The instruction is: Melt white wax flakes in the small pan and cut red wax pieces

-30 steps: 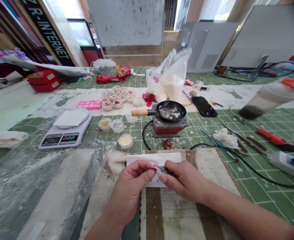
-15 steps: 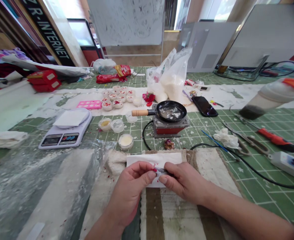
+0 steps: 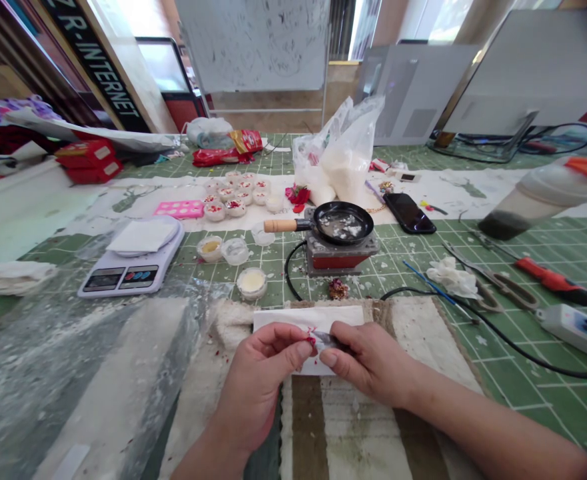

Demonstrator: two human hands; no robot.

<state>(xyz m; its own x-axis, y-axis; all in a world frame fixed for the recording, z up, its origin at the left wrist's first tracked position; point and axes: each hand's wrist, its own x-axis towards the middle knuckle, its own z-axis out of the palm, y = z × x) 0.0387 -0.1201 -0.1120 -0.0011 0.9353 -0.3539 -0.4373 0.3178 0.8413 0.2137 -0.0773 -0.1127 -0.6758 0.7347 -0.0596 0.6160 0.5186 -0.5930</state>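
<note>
My left hand (image 3: 278, 353) pinches a small red petal (image 3: 311, 341) between thumb and fingertips. My right hand (image 3: 368, 357) is closed round a small tool with a grey metal blade (image 3: 326, 339), whose tip is beside the petal; most of its handle is hidden in my palm. Beneath both hands lies a white sheet of paper (image 3: 283, 319) with tiny red bits on it. The paper rests on a striped cloth (image 3: 343, 433). Just beyond the paper sits a small dried flower clump (image 3: 338, 288).
A small black pan (image 3: 343, 223) stands on a hot plate (image 3: 340, 257), its cord running right. Wax-filled cups (image 3: 251, 283) and a kitchen scale (image 3: 130, 260) are to the left. Scissors (image 3: 493, 280), a screwdriver (image 3: 556, 280) and a phone (image 3: 409, 212) lie at right.
The blade and my right hand have shifted very slightly to the right, away from the petal. My left hand keeps its pinch in nearly the same place.
</note>
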